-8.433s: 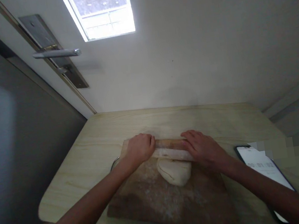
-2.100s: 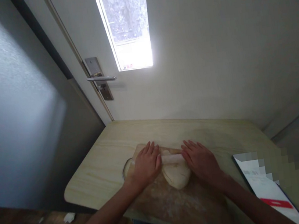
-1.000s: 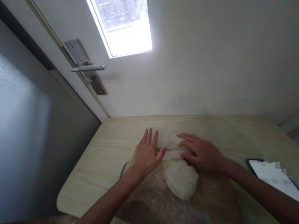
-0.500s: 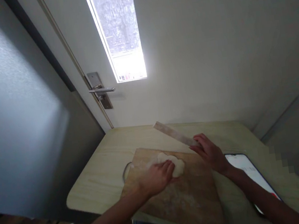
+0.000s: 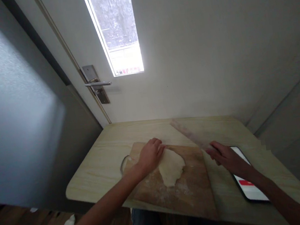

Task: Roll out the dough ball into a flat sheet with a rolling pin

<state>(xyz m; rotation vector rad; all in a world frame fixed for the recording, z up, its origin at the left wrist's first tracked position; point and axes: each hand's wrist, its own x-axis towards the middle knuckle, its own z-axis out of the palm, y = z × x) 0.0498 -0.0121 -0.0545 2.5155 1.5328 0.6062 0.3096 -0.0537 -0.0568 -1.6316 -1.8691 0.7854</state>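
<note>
A flattened, uneven sheet of pale dough (image 5: pixel 171 167) lies on a wooden cutting board (image 5: pixel 197 195) dusted with flour. My left hand (image 5: pixel 150 154) is at the dough's far left edge, its fingers closed on that edge; the fingertips are partly hidden. In my right hand (image 5: pixel 219 153) is a light, stick-shaped rolling pin (image 5: pixel 189 135), gripped at its near end. The pin is blurred and points up and left, raised off the dough beyond the board's right side.
The board rests on a pale wooden table (image 5: pixel 91 173), its metal ring handle (image 5: pixel 124 164) at the left. A phone (image 5: pixel 254 189) lies under my right forearm. Behind the table stands a door with a lever handle (image 5: pixel 98 84). White scraps (image 5: pixel 69 222) lie on the floor.
My left hand has moved from the dough's middle to its far left edge, and the dough now lies spread wider. My right hand has shifted right and slightly nearer with the rolling pin.
</note>
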